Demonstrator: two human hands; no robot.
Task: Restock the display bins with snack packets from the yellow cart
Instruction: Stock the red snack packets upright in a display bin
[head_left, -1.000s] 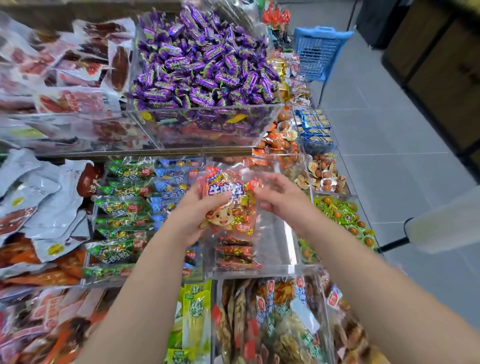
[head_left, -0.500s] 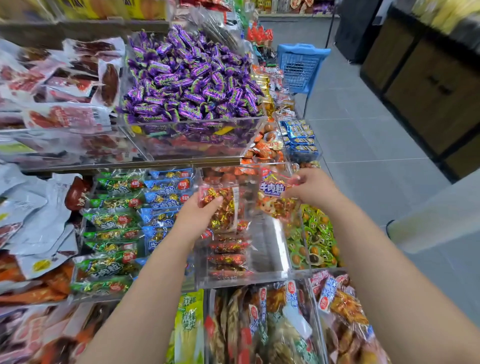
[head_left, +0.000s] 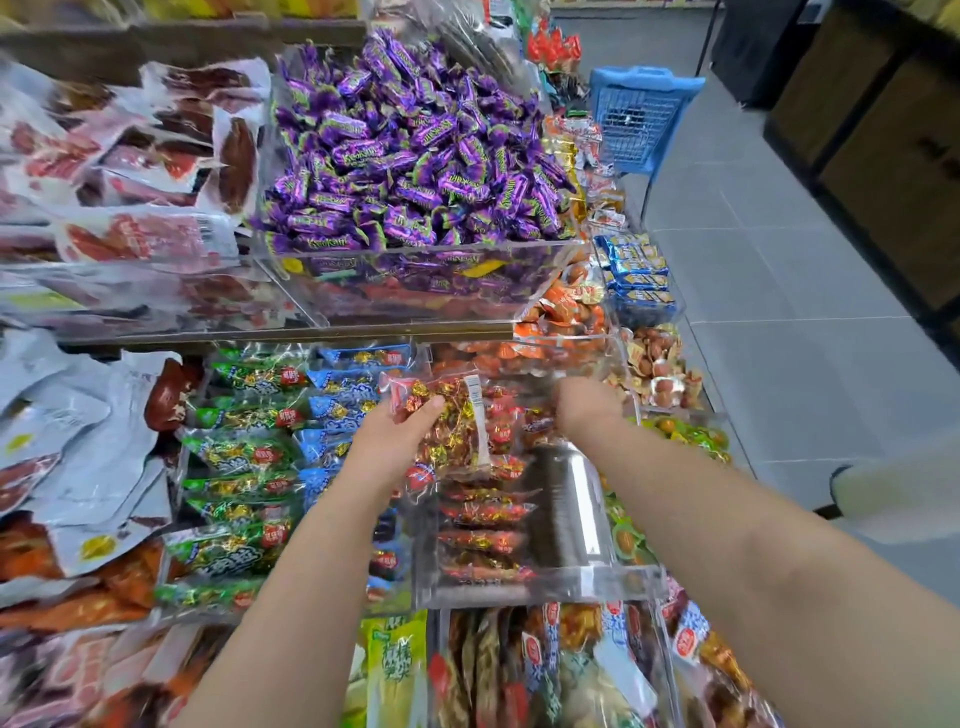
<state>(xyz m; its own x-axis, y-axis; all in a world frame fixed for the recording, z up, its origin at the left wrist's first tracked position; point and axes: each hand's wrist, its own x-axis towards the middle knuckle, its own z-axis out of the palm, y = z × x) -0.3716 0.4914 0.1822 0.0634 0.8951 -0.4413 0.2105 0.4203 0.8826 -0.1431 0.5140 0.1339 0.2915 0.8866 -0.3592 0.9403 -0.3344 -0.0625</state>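
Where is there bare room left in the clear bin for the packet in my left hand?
The clear bin is bare along its right half, between the red-gold packet row and the right wall, nearer you than the right hand. Crowded: its left side, the green packets and blue packets alongside, and the heaped purple candies above.

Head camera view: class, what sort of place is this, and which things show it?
Probably a shop's snack section: a clear bin heaped with purple wrapped sweets, rows of green snack packets, and a blue shopping basket by the tiled aisle.
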